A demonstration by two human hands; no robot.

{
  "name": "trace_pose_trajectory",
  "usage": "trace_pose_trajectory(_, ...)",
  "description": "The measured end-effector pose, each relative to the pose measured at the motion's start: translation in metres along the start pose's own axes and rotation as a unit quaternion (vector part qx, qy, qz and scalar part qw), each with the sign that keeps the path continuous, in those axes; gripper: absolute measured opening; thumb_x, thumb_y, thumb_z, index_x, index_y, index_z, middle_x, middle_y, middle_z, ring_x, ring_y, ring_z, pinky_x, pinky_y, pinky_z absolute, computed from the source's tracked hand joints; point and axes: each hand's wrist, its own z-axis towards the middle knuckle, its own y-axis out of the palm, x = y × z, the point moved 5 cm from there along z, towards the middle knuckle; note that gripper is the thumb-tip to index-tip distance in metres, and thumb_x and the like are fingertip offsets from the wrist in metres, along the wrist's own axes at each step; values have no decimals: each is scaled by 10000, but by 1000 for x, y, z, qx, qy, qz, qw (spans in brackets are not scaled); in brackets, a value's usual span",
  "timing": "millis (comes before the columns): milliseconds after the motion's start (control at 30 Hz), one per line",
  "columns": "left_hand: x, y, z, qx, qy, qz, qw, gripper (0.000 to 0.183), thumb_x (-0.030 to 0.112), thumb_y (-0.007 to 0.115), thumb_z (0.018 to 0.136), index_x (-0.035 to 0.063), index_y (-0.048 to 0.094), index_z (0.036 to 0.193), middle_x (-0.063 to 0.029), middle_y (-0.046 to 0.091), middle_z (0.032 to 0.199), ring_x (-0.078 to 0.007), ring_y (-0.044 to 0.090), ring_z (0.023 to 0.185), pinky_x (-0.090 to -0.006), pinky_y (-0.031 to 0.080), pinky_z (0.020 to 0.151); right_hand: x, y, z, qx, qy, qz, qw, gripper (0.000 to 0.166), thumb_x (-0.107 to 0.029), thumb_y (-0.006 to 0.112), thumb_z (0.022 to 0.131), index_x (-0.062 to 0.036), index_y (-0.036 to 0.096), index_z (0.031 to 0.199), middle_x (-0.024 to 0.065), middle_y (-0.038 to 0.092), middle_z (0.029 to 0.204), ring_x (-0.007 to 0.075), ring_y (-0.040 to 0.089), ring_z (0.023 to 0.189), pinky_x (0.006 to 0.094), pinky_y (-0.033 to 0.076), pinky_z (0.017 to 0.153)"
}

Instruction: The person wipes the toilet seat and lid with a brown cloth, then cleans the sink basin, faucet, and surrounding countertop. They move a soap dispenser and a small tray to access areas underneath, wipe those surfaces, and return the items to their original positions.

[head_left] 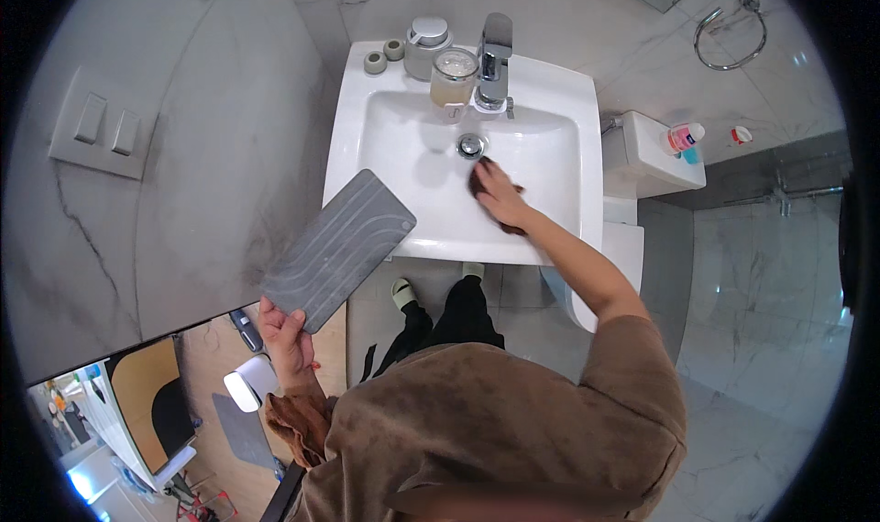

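My left hand [286,331] grips one corner of a flat grey rectangular mat [340,250] with pale wavy lines, held tilted. The mat's far end overlaps the front left corner of the white washbasin [426,237]. Inside the bowl, my right hand [500,195] presses a dark brown cloth [512,229] against the sloping floor, just in front of the metal drain plug [471,146]. My fingers hide much of the cloth. A chrome faucet [492,68] stands at the basin's back edge.
Left of the faucet are a glass jar [454,75], a soap dispenser [427,51] and two small round holders [375,62]. A toilet tank [653,152] with a pink-labelled bottle [682,138] adjoins on the right. A tiled wall with light switches [103,127] rises at left.
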Motion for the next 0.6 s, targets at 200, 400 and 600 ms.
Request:
trace_pose_trajectory(200, 22, -17, 1, -13, 27, 18, 999, 614, -80, 590, 736, -43, 402, 1318, -159, 520, 1294, -259, 510, 1195, -375, 352, 1056, -148, 64, 77, -60, -91, 172, 979, 653, -150, 538, 780, -88, 365, 1407, 237, 295, 1460, 383, 295, 1347, 436, 253, 1112)
trace_pose_trajectory(400, 33, -10, 18, -69, 19, 6, 997, 615, -48, 610, 747, -56, 389, 1321, -174, 514, 1301, -276, 509, 1204, -398, 360, 1058, -229, 40, -49, -146, -180, 257, 938, 376, -28, 549, 660, -82, 697, 1001, 147, 661, 992, 338, 605, 934, 427, 478, 838)
trace_pose_trajectory(600, 30, -12, 36, -96, 10, -11, 995, 622, -38, 617, 750, -57, 375, 1323, -175, 517, 1296, -273, 516, 1195, -395, 371, 1052, -109, -117, -134, 166, 65, 376, 910, 550, 52, 397, 620, -69, 646, 1095, 115, 651, 1025, 215, 608, 1000, 356, 470, 902)
